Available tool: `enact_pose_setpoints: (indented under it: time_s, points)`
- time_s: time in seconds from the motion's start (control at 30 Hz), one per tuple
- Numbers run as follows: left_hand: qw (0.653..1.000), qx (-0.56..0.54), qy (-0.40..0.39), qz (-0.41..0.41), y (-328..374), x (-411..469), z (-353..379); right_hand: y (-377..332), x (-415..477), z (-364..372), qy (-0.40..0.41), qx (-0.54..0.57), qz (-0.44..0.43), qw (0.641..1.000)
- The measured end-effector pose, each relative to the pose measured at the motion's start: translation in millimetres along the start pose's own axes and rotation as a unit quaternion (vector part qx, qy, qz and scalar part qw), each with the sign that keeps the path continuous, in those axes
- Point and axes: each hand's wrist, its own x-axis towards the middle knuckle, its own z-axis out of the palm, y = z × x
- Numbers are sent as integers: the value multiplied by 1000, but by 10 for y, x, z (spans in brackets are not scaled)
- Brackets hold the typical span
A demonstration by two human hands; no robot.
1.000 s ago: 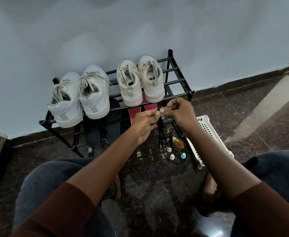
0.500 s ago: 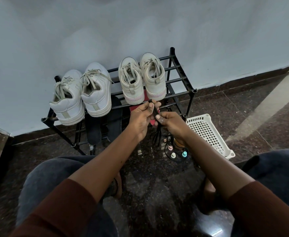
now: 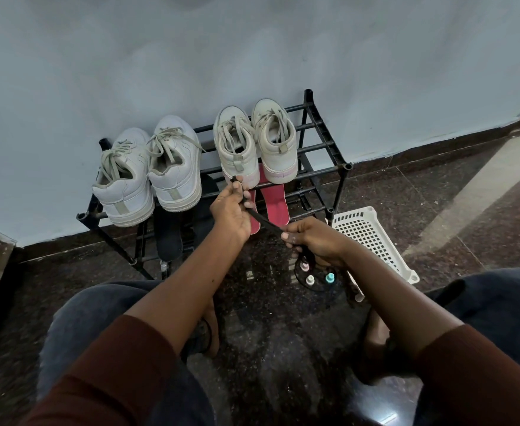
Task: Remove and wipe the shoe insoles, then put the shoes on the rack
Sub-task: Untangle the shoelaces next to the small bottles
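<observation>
left hand (image 3: 232, 210) and right hand (image 3: 312, 241) are each pinching an end of a black lace (image 3: 263, 221), fingers curled round it, stretching it taut in front of the rack (image 3: 320, 142); two pairs of white shoes (image 3: 175, 167) are sitting on the top tier, pink insoles (image 3: 275, 201) and dark insoles (image 3: 168, 232) lying below; risk: a slipping lace is likely flicking into the small bottles (image 3: 317, 276) on the floor, toppling them
</observation>
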Motion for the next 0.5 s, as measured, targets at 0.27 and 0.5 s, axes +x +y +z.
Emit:
enact_pose_setpoints:
  time_s: [0.27, 0.5]
  points:
    - [994, 82, 49, 55, 127, 143, -132, 1, -177, -132, -21, -112, 75, 991]
    - [982, 139, 79, 101, 211, 151, -186, -33, -286, -266, 59, -161, 85, 982]
